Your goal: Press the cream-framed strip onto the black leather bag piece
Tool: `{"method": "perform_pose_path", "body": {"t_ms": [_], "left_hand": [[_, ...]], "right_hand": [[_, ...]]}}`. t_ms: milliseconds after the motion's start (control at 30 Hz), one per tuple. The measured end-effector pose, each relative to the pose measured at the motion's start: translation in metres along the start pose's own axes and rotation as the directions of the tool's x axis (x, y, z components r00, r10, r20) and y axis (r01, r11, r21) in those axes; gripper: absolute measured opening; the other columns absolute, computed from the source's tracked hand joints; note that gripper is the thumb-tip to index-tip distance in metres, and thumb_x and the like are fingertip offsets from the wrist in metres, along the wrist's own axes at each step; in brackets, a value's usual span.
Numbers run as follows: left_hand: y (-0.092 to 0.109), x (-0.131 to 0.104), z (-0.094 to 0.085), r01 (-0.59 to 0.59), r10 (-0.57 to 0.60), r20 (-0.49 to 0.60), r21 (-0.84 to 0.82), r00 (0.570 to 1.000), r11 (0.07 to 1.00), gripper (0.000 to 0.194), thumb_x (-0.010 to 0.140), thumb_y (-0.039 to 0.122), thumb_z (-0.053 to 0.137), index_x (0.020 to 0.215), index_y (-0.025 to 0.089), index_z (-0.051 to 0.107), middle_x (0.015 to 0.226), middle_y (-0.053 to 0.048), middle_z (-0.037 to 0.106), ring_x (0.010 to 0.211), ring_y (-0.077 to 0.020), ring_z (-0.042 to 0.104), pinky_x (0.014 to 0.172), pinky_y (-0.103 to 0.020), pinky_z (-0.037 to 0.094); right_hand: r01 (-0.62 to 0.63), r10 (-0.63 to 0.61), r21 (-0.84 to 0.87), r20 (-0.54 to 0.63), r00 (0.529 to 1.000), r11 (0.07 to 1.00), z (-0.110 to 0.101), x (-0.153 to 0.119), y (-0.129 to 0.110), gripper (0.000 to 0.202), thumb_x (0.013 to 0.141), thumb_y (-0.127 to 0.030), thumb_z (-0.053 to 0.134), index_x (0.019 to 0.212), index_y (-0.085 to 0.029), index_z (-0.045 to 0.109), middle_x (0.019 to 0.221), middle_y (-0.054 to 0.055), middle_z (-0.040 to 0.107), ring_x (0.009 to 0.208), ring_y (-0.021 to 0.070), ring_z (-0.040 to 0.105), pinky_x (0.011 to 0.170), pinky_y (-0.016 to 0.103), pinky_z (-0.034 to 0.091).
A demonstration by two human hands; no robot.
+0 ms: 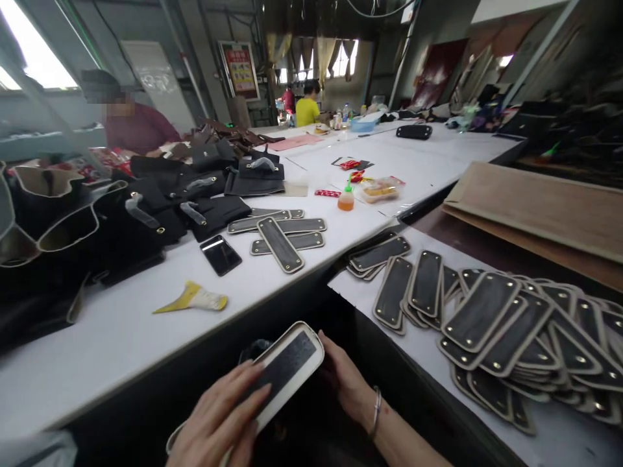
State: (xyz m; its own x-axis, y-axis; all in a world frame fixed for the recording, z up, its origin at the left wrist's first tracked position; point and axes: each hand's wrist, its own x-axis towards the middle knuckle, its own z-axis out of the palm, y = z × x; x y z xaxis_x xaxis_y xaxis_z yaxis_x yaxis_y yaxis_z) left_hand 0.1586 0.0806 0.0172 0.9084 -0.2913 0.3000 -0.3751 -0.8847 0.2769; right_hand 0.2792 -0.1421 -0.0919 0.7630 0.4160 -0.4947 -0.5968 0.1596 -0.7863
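Note:
Near the bottom of the view, my left hand (pixel 221 415) is closed around a long piece with rounded ends, a cream rim and a black centre (pixel 289 360). Its fingers lie across the black face, and the near end is mostly covered. At the far end, my right hand (pixel 344 375) grips the rim, its fingertips partly hidden behind the piece. The piece is tilted, held over the dark gap between the tables. To the right lies a large heap of black panels with pale borders and brass studs (pixel 481 310).
Several similar panels (pixel 281 244) lie on the white table (pixel 263 292) beside a phone (pixel 220 254) and a yellow-and-white scrap (pixel 195 298). Black bags (pixel 204 188) crowd the left. A bottle with a green tip (pixel 346 200) stands farther back. Brown cardboard (pixel 535 207) lies right. Co-workers sit beyond.

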Motion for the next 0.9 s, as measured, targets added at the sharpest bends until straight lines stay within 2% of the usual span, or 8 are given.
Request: {"method": "perform_pose_path", "body": {"t_ms": [33,100,167,233,400,600,733,900], "left_hand": [[0.006,0.018,0.005,-0.118,0.117,0.045,0.016,0.992,0.993,0.047,0.091,0.021,0.054,0.137,0.029,0.050,0.143,0.000,0.051,0.130,-0.0212,0.049,0.107,-0.030,0.046],[0.015,0.049,0.016,-0.216,0.209,0.148,0.032,0.967,0.976,0.050,0.091,0.026,0.057,0.140,0.023,0.047,0.144,-0.003,0.048,0.132,-0.0218,0.046,0.110,-0.032,0.041],[0.019,0.069,0.027,-0.224,0.211,0.230,0.035,0.950,0.974,0.058,0.090,0.029,0.060,0.144,0.019,0.042,0.147,-0.006,0.044,0.133,-0.0242,0.044,0.111,-0.038,0.040],[0.019,0.080,0.036,-0.189,0.167,0.302,0.042,0.939,0.981,0.064,0.088,0.033,0.063,0.145,0.018,0.039,0.148,-0.009,0.041,0.133,-0.0274,0.045,0.110,-0.043,0.042],[0.014,0.085,0.042,-0.119,0.107,0.397,0.006,0.912,0.993,0.066,0.087,0.041,0.066,0.143,0.017,0.043,0.148,-0.013,0.040,0.131,-0.0314,0.046,0.106,-0.045,0.045],[0.012,0.088,0.044,-0.101,0.113,0.438,-0.050,0.892,0.994,0.077,0.079,0.040,0.075,0.143,0.012,0.042,0.147,-0.018,0.037,0.131,-0.0362,0.044,0.106,-0.048,0.045],[0.014,0.097,0.042,-0.098,0.120,0.467,-0.071,0.876,0.993,0.070,0.080,0.039,0.073,0.138,0.010,0.049,0.144,-0.020,0.042,0.130,-0.0365,0.046,0.106,-0.048,0.044],[0.015,0.106,0.034,-0.094,0.136,0.528,-0.106,0.838,0.990,0.061,0.084,0.034,0.067,0.137,0.009,0.050,0.144,-0.020,0.044,0.129,-0.0378,0.047,0.108,-0.057,0.039]], "right_hand": [[-0.021,0.020,0.035,0.018,1.000,0.999,0.003,-0.001,-0.001,0.058,0.086,-0.072,0.048,0.100,-0.019,0.066,0.093,0.005,0.069,0.093,0.0235,0.061,0.083,0.035,0.045],[-0.035,0.025,0.122,0.077,0.997,0.992,0.010,-0.001,-0.006,0.063,0.084,-0.073,0.049,0.107,-0.017,0.067,0.095,0.007,0.070,0.096,0.0252,0.062,0.086,0.037,0.046],[-0.034,-0.005,0.253,0.151,0.989,0.967,0.016,0.002,-0.011,0.061,0.084,-0.070,0.055,0.110,-0.016,0.068,0.096,0.008,0.071,0.098,0.0261,0.062,0.091,0.037,0.045],[-0.043,-0.036,0.373,0.204,0.978,0.927,0.019,0.005,-0.016,0.055,0.085,-0.063,0.061,0.112,-0.016,0.069,0.099,0.008,0.071,0.103,0.0259,0.061,0.097,0.037,0.042],[-0.089,-0.010,0.408,0.236,0.972,0.909,0.014,0.008,-0.023,0.052,0.085,-0.055,0.066,0.120,-0.016,0.067,0.112,0.008,0.069,0.115,0.0263,0.057,0.109,0.039,0.033],[-0.063,0.001,0.264,0.228,0.974,0.962,0.011,0.005,-0.039,0.058,0.083,-0.051,0.068,0.126,-0.013,0.063,0.122,0.009,0.066,0.126,0.0283,0.049,0.112,0.039,0.029],[-0.031,-0.011,0.178,0.231,0.973,0.984,0.012,0.002,-0.049,0.053,0.082,-0.047,0.068,0.124,-0.014,0.065,0.122,0.008,0.066,0.125,0.0277,0.050,0.112,0.039,0.029],[-0.038,-0.007,0.170,0.257,0.966,0.985,0.012,-0.002,-0.049,0.050,0.084,-0.045,0.067,0.124,-0.015,0.064,0.123,0.008,0.065,0.125,0.0265,0.050,0.111,0.038,0.030]]}}
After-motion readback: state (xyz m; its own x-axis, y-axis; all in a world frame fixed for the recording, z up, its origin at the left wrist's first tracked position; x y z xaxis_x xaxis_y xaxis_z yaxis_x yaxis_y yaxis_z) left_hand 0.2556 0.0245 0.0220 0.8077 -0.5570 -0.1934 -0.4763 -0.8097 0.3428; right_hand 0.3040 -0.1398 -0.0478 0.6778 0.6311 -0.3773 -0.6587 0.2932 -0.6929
